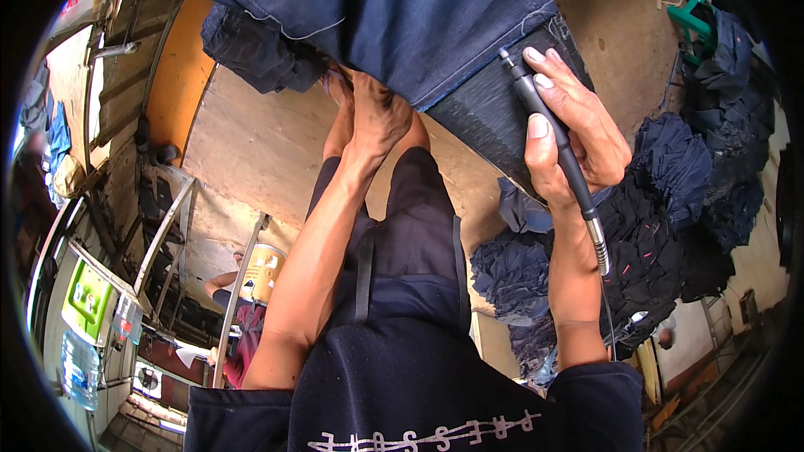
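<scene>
Dark blue jeans (402, 12) are drawn over a flat black board (511, 109), whose worn end sticks out past the hem. In my right hand (586, 130) is a slim black handpiece (548, 117), held like a pen, with a metal spring and a thin cable at its rear. Its pale tip points at the cloth just by the hem; I cannot tell if it touches. At the lower edge of the jeans, my left hand (374, 113) is closed on the cloth, its fingers mostly hidden. A loose pale thread hangs from the cloth near it.
Heaps of dark garments (645, 234) lie to the right, near a green plastic stool (693, 25). More dark cloth (251, 46) is bunched beyond my left hand. Metal railings (163, 234) run along the left, with another person (247, 326) and a water bottle (81, 368) there.
</scene>
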